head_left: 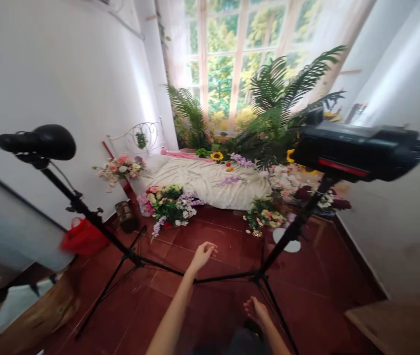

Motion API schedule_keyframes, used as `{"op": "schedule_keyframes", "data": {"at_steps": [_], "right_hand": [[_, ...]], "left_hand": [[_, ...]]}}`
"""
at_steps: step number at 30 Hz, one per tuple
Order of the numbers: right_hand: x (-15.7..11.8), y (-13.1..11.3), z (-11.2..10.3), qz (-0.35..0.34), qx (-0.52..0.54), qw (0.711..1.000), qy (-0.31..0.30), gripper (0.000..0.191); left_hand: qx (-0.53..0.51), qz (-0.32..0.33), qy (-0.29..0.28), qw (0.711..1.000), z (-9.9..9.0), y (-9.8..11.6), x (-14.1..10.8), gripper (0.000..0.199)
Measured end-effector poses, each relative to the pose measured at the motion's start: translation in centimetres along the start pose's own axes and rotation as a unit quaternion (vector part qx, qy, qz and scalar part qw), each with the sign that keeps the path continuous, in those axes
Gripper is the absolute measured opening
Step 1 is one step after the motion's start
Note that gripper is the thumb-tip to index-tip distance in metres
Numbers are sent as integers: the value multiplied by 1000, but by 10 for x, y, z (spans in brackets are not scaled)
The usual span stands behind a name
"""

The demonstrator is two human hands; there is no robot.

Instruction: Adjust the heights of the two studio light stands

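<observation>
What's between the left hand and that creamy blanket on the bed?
In the head view, red floor tiles show between the left hand and the cream blanket.

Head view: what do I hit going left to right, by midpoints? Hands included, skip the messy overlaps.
Black device on the left stand → red bag → brown container → left hand → right hand → black device on the right stand.

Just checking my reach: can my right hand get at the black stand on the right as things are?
Probably yes: the right hand looks empty, the black stand comes down close beside it in the picture, and nothing shows between them, though one view leaves depth uncertain.
</observation>
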State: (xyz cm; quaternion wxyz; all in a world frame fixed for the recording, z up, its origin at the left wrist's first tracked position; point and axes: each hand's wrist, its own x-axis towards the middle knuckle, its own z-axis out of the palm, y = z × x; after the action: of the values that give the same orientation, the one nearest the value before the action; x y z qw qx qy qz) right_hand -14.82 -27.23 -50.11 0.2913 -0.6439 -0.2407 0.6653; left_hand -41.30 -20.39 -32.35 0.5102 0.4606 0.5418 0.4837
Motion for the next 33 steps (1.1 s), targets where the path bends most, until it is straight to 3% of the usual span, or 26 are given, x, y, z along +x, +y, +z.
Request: {"op": "schedule_keyframes", "data": {"at_steps": [3,7,13,17,19,22,28,33], "right_hand": [[0,-34,-43,2,95,995,12,25],[-6,-94,-107,-18,139,990,1,24],[-12,-204,-197,-89,182,979,-40,24],[-15,-268,-225,-117,186,967,-126,33],[-16,-289,-227,-127,156,964,-175,39],[-16,-304,-223,-151,120,960,-204,43],[-11,-304,-217,-194,116,952,-208,42],[-3,-304,-214,-209,158,942,-208,46]], "left_hand": [[18,21,-44,999,55,17,20,38],[49,83,-70,993,142,53,59,37],[35,177,-70,981,289,150,113,39],[61,260,-96,959,358,208,131,43],[98,285,-76,950,378,220,138,39],[153,291,-30,944,394,220,146,33],[158,327,23,931,409,205,153,32],[151,339,31,928,416,203,155,34]]}}
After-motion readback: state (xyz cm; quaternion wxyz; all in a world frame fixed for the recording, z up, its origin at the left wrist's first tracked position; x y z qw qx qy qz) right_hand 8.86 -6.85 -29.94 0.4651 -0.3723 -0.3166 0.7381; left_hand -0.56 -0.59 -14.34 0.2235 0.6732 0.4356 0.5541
